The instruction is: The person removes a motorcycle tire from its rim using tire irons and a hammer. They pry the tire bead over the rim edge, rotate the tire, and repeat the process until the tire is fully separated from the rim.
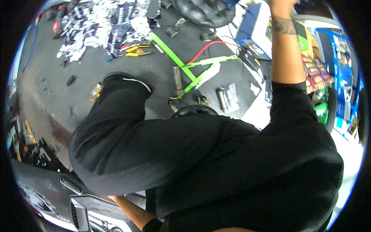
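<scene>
My right arm is stretched up at the right, and my right hand [283,7] is cut off by the top edge, so its fingers do not show. Below it stands a blue and white box [253,29]. My left hand [113,197] is at the lower left, mostly hidden behind my bent, black-clothed leg. Close to it lies a dark moulded panel [42,179] with a framed opening. Ahead of my leg, a lime-green metal bar frame [172,52] rests on the dark surface. A metal cylinder [177,79] lies against it, and another cylinder [221,100] is beside a clear plastic bag [232,98].
Crumpled silver and dark wrappers [104,27] pile up at the far left, with yellow-handled pliers [138,53] beside them. A black padded cushion-like thing [205,11] is at the top. A red cable [206,46] curves over the surface. Colourful packages [317,73] stand at the right.
</scene>
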`<state>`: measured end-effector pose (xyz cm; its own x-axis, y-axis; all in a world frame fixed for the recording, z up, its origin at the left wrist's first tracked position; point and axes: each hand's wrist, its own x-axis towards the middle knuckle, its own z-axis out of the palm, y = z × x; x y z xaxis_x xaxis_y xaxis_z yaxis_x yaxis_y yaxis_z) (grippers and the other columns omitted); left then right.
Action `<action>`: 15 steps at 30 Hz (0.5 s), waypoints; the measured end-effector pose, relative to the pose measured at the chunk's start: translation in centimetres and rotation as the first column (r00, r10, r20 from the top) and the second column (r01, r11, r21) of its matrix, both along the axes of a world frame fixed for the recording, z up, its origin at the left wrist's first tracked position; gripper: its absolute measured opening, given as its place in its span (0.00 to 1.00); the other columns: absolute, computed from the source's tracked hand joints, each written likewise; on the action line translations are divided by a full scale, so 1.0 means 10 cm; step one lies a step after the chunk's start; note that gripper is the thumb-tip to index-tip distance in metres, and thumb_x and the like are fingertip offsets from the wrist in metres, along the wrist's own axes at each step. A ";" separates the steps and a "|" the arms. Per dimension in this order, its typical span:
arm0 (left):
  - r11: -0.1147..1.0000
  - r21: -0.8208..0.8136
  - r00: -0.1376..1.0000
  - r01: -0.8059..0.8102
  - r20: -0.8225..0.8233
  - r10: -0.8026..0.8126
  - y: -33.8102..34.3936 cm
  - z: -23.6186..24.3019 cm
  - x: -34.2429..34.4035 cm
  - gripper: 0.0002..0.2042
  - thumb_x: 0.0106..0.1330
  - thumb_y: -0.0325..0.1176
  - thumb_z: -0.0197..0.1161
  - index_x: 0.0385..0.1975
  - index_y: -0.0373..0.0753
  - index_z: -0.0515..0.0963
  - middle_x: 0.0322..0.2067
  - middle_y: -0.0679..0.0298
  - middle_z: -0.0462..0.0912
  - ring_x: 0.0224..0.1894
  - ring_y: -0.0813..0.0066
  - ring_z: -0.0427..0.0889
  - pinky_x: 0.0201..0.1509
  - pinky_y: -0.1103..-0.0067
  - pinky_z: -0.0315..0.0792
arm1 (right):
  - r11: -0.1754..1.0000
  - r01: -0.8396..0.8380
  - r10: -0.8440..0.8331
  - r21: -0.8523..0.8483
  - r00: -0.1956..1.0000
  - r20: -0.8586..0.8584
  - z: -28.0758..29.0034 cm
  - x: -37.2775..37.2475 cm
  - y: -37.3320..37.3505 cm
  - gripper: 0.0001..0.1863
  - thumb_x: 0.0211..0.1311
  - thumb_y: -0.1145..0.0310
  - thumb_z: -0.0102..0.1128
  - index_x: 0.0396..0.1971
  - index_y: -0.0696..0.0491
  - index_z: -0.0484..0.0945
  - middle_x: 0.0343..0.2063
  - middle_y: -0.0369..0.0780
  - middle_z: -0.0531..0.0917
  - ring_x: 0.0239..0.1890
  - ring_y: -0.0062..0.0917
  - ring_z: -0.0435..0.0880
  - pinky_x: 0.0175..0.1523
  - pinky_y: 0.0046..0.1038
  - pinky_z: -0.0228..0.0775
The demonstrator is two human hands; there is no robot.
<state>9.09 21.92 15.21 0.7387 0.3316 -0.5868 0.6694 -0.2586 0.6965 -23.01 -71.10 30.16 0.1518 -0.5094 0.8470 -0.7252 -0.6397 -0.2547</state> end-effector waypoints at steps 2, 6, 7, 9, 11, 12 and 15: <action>0.996 0.085 1.000 -0.027 0.002 0.027 -0.07 0.04 -0.07 0.20 0.66 0.47 0.71 0.47 0.37 0.81 0.39 0.60 0.83 0.33 0.63 0.79 0.32 0.69 0.75 | 0.919 0.087 0.095 0.385 0.897 -0.431 -0.54 0.14 0.10 0.21 0.62 0.60 0.70 0.50 0.57 0.82 0.37 0.51 0.88 0.37 0.43 0.88 0.44 0.42 0.80; 0.978 0.199 0.998 0.066 -0.030 -0.061 -0.29 0.39 -0.23 0.29 0.70 0.46 0.70 0.65 0.36 0.74 0.56 0.55 0.80 0.55 0.62 0.78 0.50 0.69 0.75 | 0.564 0.262 0.740 0.783 0.259 -0.620 -1.57 0.80 0.75 0.30 0.66 0.47 0.68 0.60 0.52 0.82 0.49 0.52 0.88 0.52 0.48 0.88 0.56 0.48 0.80; 0.965 0.234 0.993 0.115 -0.068 -0.102 -0.37 0.52 -0.27 0.34 0.71 0.45 0.69 0.73 0.33 0.69 0.62 0.50 0.79 0.60 0.58 0.80 0.56 0.68 0.76 | 0.482 0.046 0.828 0.875 0.303 -0.472 -1.83 1.12 1.04 0.31 0.66 0.44 0.68 0.60 0.52 0.81 0.52 0.51 0.87 0.56 0.46 0.87 0.58 0.48 0.79; 0.851 0.361 0.921 0.380 -0.238 -0.310 -0.52 0.84 -0.31 0.36 0.72 0.47 0.70 0.75 0.34 0.67 0.62 0.54 0.82 0.61 0.60 0.81 0.55 0.70 0.76 | 0.397 -0.079 0.876 0.914 0.328 -0.352 -2.24 1.90 1.41 0.43 0.61 0.36 0.70 0.68 0.49 0.74 0.64 0.54 0.79 0.63 0.51 0.82 0.64 0.48 0.76; 0.687 0.409 0.789 0.601 -0.170 -0.590 -0.71 1.11 -0.41 0.32 0.76 0.40 0.66 0.74 0.28 0.66 0.63 0.45 0.81 0.58 0.63 0.84 0.59 0.70 0.77 | 0.533 -0.015 0.780 0.846 0.397 -0.484 -2.59 2.58 1.57 0.57 0.53 0.29 0.72 0.77 0.45 0.63 0.75 0.56 0.64 0.70 0.59 0.72 0.69 0.51 0.71; 0.695 0.410 0.801 0.590 -0.185 -0.570 -0.80 1.22 -0.51 0.31 0.76 0.39 0.66 0.74 0.29 0.67 0.62 0.46 0.81 0.56 0.64 0.84 0.60 0.70 0.77 | 0.592 0.005 0.710 0.806 0.471 -0.524 -2.78 2.92 1.55 0.66 0.47 0.25 0.73 0.82 0.41 0.53 0.80 0.57 0.51 0.70 0.67 0.69 0.69 0.62 0.68; 0.698 0.416 0.809 0.583 -0.218 -0.546 -1.10 1.40 -0.72 0.29 0.76 0.34 0.65 0.74 0.32 0.68 0.60 0.48 0.83 0.56 0.63 0.85 0.60 0.70 0.78 | 0.550 0.065 0.604 0.833 0.657 -0.451 -3.38 3.82 1.33 0.73 0.42 0.27 0.78 0.84 0.36 0.43 0.82 0.53 0.44 0.78 0.62 0.56 0.69 0.74 0.61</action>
